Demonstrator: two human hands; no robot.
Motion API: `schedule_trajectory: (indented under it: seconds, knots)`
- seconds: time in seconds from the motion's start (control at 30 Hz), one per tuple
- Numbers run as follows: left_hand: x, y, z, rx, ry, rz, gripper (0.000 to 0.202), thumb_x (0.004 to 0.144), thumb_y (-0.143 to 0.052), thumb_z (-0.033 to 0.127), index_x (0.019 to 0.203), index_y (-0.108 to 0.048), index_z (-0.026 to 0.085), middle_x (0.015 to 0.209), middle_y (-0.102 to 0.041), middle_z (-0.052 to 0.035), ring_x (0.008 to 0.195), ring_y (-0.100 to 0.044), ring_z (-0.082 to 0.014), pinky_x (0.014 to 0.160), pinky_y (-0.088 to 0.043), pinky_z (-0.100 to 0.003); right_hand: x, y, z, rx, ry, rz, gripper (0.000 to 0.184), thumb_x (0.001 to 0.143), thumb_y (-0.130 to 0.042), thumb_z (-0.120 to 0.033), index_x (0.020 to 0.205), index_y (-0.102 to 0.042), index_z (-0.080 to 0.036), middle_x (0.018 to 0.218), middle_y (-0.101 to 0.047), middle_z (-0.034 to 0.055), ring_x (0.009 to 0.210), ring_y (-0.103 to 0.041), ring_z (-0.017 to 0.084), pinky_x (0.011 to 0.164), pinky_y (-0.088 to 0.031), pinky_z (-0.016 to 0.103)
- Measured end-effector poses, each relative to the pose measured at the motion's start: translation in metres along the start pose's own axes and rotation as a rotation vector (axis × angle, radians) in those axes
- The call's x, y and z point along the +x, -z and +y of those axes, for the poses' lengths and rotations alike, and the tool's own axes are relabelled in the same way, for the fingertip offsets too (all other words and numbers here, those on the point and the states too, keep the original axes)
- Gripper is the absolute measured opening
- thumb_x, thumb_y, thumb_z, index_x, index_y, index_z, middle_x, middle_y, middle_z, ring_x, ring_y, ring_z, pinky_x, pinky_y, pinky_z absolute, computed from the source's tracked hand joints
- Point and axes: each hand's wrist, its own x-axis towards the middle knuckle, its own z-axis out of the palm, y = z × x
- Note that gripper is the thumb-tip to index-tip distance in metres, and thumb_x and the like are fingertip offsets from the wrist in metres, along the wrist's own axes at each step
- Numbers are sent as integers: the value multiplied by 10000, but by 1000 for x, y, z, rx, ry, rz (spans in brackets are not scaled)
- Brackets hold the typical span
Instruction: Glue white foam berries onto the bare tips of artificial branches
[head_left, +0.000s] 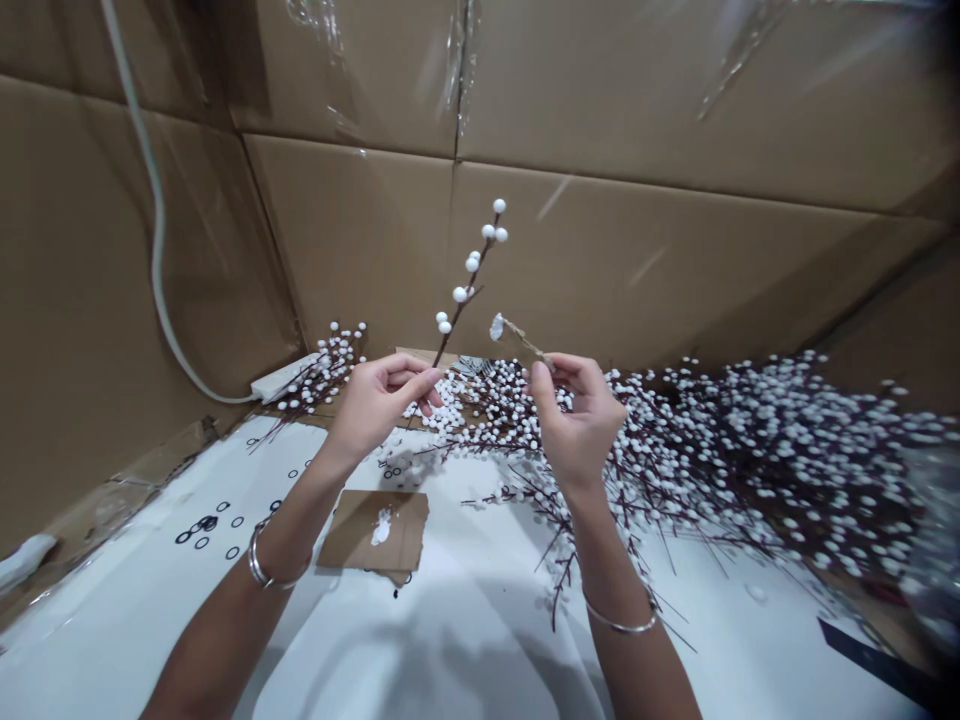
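Note:
My left hand pinches the lower end of an artificial berry branch, a dark brown stem with white round berries along it. The branch leans up to the right. Between the thumb and fingers of my right hand is a thin, twisted tan stick. A white paste-like lump sits on its far tip, to the right of the branch and apart from it. Below my hands, a cardboard piece with a white smear lies on the white table surface.
A large heap of white-berry branches spreads along the back and right. A smaller bunch lies by a white power strip with its cable. Several black rings are scattered at left. Cardboard walls enclose the table.

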Motion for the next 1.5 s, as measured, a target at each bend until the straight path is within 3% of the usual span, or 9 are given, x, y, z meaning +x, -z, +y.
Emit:
schedule_trajectory:
  seconds: [0.33, 1.5]
  knots:
    - [-2, -5, -5, -28, 34, -54, 225, 806, -702, 365, 805, -673, 142, 672, -701, -58, 585, -648, -148, 580, -556, -259, 5, 4, 7, -22, -48, 96, 160, 895, -580, -328, 1002, -612, -214, 856, -674, 34, 737, -658, 159, 746, -555, 342]
    - [-2, -9, -8, 10, 11, -76, 217, 819, -694, 352, 797, -673, 137, 653, -702, -52, 588, -667, -157, 597, -562, -260, 4, 4, 5, -44, -36, 53, 136, 872, -589, -306, 938, -630, -194, 791, -678, 14, 681, -641, 139, 700, -540, 315]
